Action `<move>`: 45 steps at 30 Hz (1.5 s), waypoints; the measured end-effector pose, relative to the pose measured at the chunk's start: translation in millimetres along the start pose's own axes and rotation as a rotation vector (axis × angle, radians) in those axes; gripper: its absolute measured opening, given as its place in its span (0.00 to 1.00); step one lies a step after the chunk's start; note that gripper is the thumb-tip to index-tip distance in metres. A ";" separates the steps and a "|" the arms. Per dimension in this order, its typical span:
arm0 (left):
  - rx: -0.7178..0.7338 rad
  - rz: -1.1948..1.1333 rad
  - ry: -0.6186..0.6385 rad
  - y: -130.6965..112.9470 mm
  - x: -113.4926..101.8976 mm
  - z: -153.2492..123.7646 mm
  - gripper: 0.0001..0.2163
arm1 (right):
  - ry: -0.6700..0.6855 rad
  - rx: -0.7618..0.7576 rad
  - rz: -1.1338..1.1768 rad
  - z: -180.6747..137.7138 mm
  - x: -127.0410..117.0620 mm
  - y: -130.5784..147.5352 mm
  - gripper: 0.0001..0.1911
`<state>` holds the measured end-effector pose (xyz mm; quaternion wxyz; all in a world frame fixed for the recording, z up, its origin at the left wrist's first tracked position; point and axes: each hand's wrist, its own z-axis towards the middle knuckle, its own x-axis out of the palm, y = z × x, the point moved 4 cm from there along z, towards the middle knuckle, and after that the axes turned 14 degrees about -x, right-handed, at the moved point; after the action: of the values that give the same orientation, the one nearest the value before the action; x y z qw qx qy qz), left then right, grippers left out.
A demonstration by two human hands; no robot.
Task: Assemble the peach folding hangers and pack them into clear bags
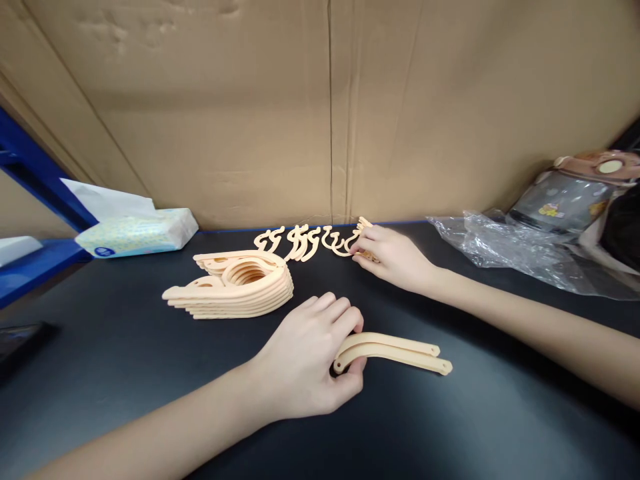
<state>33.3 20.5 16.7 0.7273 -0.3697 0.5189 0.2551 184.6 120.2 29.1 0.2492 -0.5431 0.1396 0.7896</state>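
My left hand (pixel 313 357) grips one end of two curved beige plastic hanger arms (pixel 395 352), thumb in front and fingers behind. They lie side by side, with small holes at their ends, and point to the right. Farther back, my right hand (pixel 387 257) is closed over a small pile of beige pieces (pixel 363 225) by the cardboard; what its fingertips pinch is hidden. Loose beige hooks (pixel 303 243) lie in a row to the left of that hand. Behind and left of my left hand rests a neat stack of beige folded hangers (pixel 245 290).
A tissue pack (pixel 140 232) sits at the back left by a blue frame (pixel 45 187). Crumpled clear plastic (pixel 515 250) and a bottle with a brown lid (pixel 565 197) are at the right. Cardboard (pixel 225 113) walls the back of the black table (pixel 430 427). A dark flat object (pixel 23 343) lies far left.
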 end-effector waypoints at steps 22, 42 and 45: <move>-0.185 -0.026 -0.149 16.2 -3.8 -2.1 0.30 | -0.136 -0.175 0.148 -13.4 -8.7 50.1 0.08; -0.238 0.144 -0.220 19.9 1.9 3.3 0.15 | -0.195 -0.291 0.479 -27.6 3.8 58.1 0.08; -0.260 0.135 -0.208 20.6 1.9 5.0 0.13 | -0.179 -0.266 0.500 -27.2 3.8 57.7 0.09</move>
<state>21.2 36.8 10.3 0.7044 -0.3966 0.4273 0.4049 173.4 59.5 12.6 -0.0151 -0.4482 0.1418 0.8825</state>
